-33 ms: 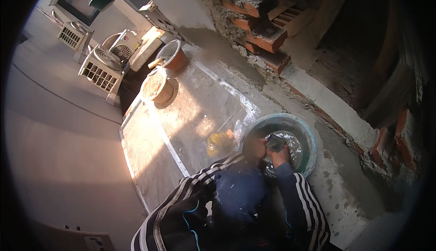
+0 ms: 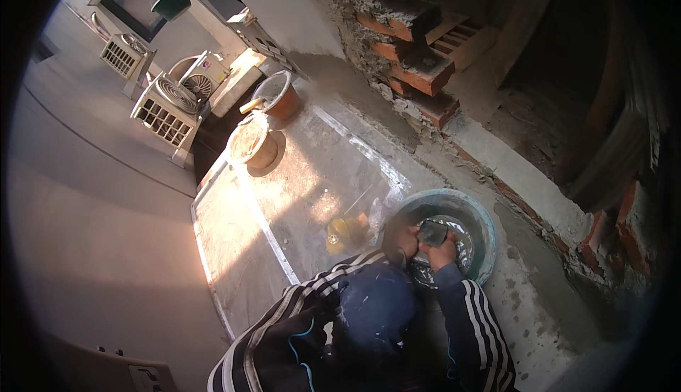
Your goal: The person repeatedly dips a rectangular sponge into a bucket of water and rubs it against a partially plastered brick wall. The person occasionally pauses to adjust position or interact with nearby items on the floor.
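My left hand (image 2: 407,241) and my right hand (image 2: 441,251) are close together over a round teal tub (image 2: 484,246). Between them they grip a small dark grey, square-faced block (image 2: 432,233); its exact kind I cannot make out. Fingers of both hands are closed around its lower and side edges. Shiny water (image 2: 462,239) shows in the tub below the block. The left hand lies in shadow, so its fingers are only partly visible. A dark blue rounded cloth shape (image 2: 376,307) with pale specks is just below the hands.
Left of the tub lies a crumpled yellow plastic bag (image 2: 342,234). Farther off stand a pale bucket (image 2: 261,152) and an orange-brown bucket (image 2: 285,101). A broken brick wall edge (image 2: 425,73) runs along the right. Outdoor air-conditioner units (image 2: 167,112) and a green basin (image 2: 171,2) are far left.
The view has shifted slightly, so the surroundings sit a little lower and farther right. Both hands still hold the dark block over the tub, and its flat face shows more clearly.
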`<state>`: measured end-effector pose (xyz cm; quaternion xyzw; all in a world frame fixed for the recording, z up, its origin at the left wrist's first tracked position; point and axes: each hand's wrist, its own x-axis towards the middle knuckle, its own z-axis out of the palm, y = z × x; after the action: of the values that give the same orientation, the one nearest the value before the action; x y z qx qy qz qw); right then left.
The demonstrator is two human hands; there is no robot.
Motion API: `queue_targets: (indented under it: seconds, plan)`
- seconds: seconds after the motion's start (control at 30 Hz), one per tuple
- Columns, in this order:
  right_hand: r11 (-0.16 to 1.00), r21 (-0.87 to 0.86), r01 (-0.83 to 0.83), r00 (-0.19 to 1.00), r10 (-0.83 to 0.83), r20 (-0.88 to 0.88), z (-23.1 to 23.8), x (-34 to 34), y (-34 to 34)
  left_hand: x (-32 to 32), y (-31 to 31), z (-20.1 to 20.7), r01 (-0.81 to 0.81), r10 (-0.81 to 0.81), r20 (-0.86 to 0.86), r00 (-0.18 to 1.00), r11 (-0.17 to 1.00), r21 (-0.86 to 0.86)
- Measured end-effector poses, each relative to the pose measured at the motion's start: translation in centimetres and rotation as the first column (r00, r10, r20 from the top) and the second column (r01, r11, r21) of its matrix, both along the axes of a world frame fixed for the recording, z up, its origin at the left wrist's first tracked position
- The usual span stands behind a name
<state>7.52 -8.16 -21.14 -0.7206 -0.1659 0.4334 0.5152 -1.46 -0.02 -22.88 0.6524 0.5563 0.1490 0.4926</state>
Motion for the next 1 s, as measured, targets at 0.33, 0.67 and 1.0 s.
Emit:
queue_targets:
  seconds: [0.33,0.67,1.0]
  plan:
    - [0.761,-0.579,-0.291,0.311,0.648,0.695,3.5,1.0,-1.6,-0.5,0.9,3.0,0.462,-0.458,0.071,0.886,0.885,-0.055]
    - [0.564,-0.709,-0.423,0.247,0.825,0.509,3.4,2.2,-0.3,-5.9,1.1,14.7,0.186,-0.131,0.378,0.916,0.976,-0.114]
    - [0.682,-0.308,-0.663,0.506,0.712,0.487,7.7,4.2,3.0,-20.7,8.6,16.3,-0.494,0.636,0.394,0.663,0.768,-0.408]
